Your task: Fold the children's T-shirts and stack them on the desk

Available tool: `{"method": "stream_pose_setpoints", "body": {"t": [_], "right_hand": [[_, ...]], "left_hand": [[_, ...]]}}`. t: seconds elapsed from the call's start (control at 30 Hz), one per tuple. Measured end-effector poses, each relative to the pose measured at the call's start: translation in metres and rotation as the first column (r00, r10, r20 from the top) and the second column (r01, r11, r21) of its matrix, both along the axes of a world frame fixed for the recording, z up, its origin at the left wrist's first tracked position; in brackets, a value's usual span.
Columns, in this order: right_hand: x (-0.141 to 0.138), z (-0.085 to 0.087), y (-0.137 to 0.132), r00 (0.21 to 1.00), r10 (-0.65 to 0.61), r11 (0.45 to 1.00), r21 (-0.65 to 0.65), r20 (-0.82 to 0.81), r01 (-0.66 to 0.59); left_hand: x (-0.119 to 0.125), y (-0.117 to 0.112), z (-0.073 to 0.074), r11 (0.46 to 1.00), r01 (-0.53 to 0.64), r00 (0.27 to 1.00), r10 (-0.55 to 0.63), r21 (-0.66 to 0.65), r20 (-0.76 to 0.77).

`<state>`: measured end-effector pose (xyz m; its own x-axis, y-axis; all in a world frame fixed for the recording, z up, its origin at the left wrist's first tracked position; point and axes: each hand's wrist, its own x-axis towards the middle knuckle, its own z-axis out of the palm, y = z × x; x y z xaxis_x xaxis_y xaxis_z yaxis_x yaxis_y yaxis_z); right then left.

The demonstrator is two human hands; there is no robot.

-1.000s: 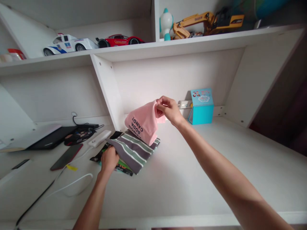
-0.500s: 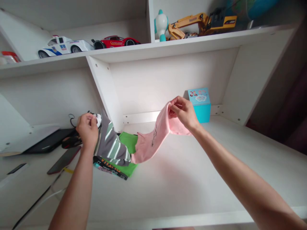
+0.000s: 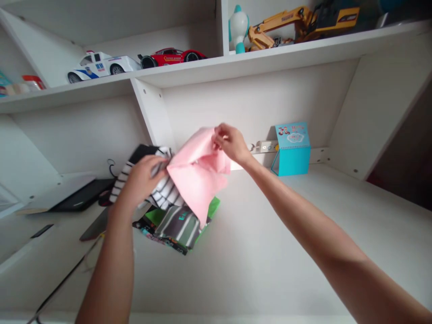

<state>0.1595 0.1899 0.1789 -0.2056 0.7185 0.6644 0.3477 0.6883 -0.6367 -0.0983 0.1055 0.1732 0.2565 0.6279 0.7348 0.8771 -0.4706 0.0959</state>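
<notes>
My right hand (image 3: 231, 141) is closed in a pinch on the upper edge of a pink garment (image 3: 194, 173), which hangs in folds above the desk. My left hand (image 3: 143, 180) is closed on a black-and-white striped garment (image 3: 168, 191), bunched and partly hidden by the hand. Its fingertips meet the left corner of the pink garment; whether they grip that too I cannot tell. Below both lies a grey-green striped garment (image 3: 178, 225) with green lettering, on top of a green item (image 3: 213, 208) and a dark printed piece (image 3: 160, 238).
A blue desk calendar (image 3: 293, 159) stands at the back right, beside a power socket strip (image 3: 267, 146). Dark flat devices (image 3: 79, 198) and a cable (image 3: 64, 281) lie at left. The shelf above holds a white toy police car (image 3: 101, 66), a red toy car (image 3: 172, 57) and a toy excavator (image 3: 300, 24).
The pink garment has moved left with my right hand. The grey-green striped garment now rests on the green item, away from my left hand. More of the black-and-white striped garment shows.
</notes>
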Motion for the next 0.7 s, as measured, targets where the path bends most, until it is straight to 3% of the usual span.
{"method": "stream_pose_setpoints", "body": {"t": [0.07, 0.17, 0.27, 0.33, 0.4, 0.47, 0.53, 0.6, 0.7], "right_hand": [[0.004, -0.049, -0.009, 0.948, 0.012, 0.972, -0.224, 0.318, 0.063], [0.005, -0.12, -0.023, 0.883, 0.104, 0.929, -0.363, 0.458, 0.078], [-0.005, -0.164, -0.024, 0.875, 0.117, 0.901, -0.422, 0.47, 0.106], [-0.017, -0.179, -0.017, 0.895, 0.08, 0.882, -0.45, 0.438, 0.142], [-0.03, -0.186, -0.01, 0.924, 0.049, 0.852, -0.498, 0.379, 0.159], [-0.042, -0.189, -0.007, 0.956, 0.038, 0.813, -0.565, 0.292, 0.141], [-0.052, -0.186, -0.006, 0.983, 0.034, 0.78, -0.62, 0.18, 0.086], [-0.058, -0.172, -0.006, 0.998, 0.036, 0.768, -0.641, 0.047, 0.002], [-0.059, -0.127, 0.001, 0.985, 0.046, 0.786, -0.602, -0.169, -0.14]], "left_hand": [[-0.009, -0.007, -0.05, 0.989, -0.018, 1.0, 0.017, -0.144, -0.013], [-0.035, -0.023, -0.115, 0.946, -0.22, 0.97, 0.237, -0.238, 0.045], [-0.064, -0.037, -0.156, 0.814, -0.448, 0.855, 0.511, -0.369, 0.091], [-0.074, -0.042, -0.171, 0.73, -0.434, 0.823, 0.56, -0.528, 0.097], [-0.073, -0.041, -0.179, 0.705, -0.334, 0.829, 0.536, -0.625, 0.162], [-0.065, -0.035, -0.183, 0.748, -0.22, 0.816, 0.493, -0.626, 0.302], [-0.056, -0.025, -0.18, 0.799, -0.151, 0.757, 0.473, -0.582, 0.452], [-0.049, -0.014, -0.166, 0.848, -0.114, 0.687, 0.444, -0.518, 0.575], [-0.048, 0.007, -0.124, 0.932, -0.182, 0.622, 0.356, -0.313, 0.697]]}}
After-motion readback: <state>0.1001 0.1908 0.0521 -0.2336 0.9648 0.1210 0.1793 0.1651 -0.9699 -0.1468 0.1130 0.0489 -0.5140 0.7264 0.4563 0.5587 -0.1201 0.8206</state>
